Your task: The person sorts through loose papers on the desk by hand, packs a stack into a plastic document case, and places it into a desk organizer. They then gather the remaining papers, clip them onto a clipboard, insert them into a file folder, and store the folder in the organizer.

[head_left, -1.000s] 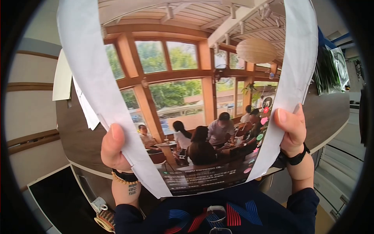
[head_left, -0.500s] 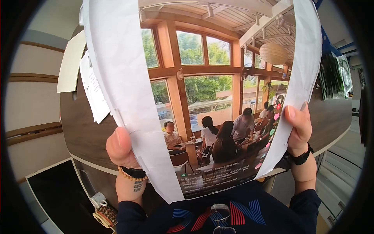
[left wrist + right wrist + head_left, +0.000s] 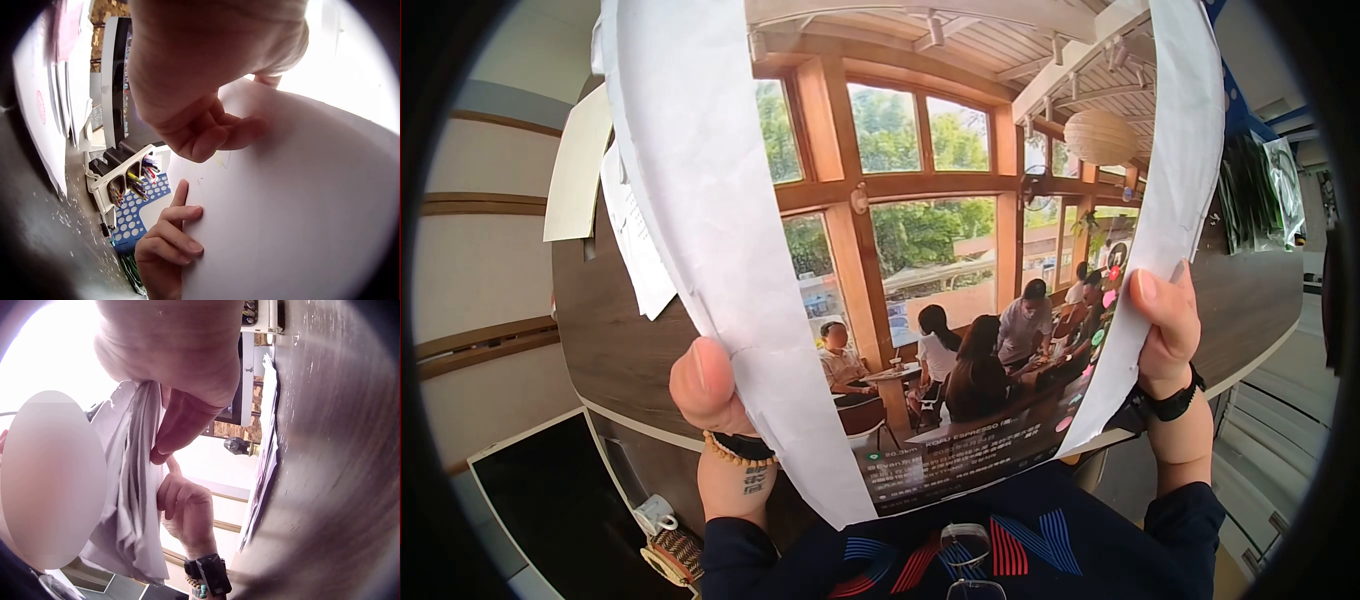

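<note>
Upright before the chest is a large white-bordered sheet (image 3: 690,200) printed with a café photo, people at tables and a dark caption strip. My left hand (image 3: 704,386) grips its left border, thumb in front. The right hand (image 3: 1168,325) pinches the right border, thumb on the front. In the left wrist view, the left hand's fingers (image 3: 215,134) curl against the plain back of the sheet (image 3: 281,206). From the right wrist view, several layered paper edges (image 3: 134,487) show beside the right hand (image 3: 181,419).
Papers (image 3: 635,240) lie on the dark table (image 3: 590,330) at left. Plastic-wrapped dark items (image 3: 1258,195) are at right. A mug (image 3: 654,515) and woven item (image 3: 675,555) stand lower left. A pen holder (image 3: 128,178) and a monitor (image 3: 117,81) show in the left wrist view.
The sheet has shifted right in the head view and turned slightly, with both hands still gripping its borders. Over the last half second it has barely moved.
</note>
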Available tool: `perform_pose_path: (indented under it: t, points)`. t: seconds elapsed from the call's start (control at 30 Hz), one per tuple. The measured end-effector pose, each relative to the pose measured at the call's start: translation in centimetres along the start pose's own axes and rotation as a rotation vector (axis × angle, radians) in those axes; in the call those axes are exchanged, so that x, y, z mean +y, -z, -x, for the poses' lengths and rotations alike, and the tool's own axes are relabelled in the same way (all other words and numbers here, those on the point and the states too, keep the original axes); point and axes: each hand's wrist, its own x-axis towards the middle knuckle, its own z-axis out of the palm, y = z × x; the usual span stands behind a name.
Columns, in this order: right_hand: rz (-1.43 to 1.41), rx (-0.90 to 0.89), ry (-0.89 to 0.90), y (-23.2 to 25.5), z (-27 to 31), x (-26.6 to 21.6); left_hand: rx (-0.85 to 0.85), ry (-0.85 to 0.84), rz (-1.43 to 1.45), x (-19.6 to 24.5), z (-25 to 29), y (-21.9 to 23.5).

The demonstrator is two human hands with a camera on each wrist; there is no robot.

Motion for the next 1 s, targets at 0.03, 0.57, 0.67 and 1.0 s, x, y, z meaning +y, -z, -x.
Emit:
perform_pose_path:
  t: [0.03, 0.57, 0.67, 1.0]
  points:
    - [0.0, -0.001, -0.001, 0.0, 0.0, 0.0, 0.012, 0.022, 0.024, -0.1, -0.1, -0.3]
    - [0.012, 0.022, -0.004, -0.3, 0.0, 0.1, 0.228, -0.215, -0.2, 0.0, 0.8, 0.8]
    - [0.009, 0.012, 0.0, -0.1, 0.0, 0.1, 0.19, -0.177, -0.151, 0.1, 0.6, 0.7]
    - [-0.015, -0.033, -0.005, -0.4, -0.2, -0.2, 0.19, -0.126, -0.114, -0.1, 0.6, 0.2]
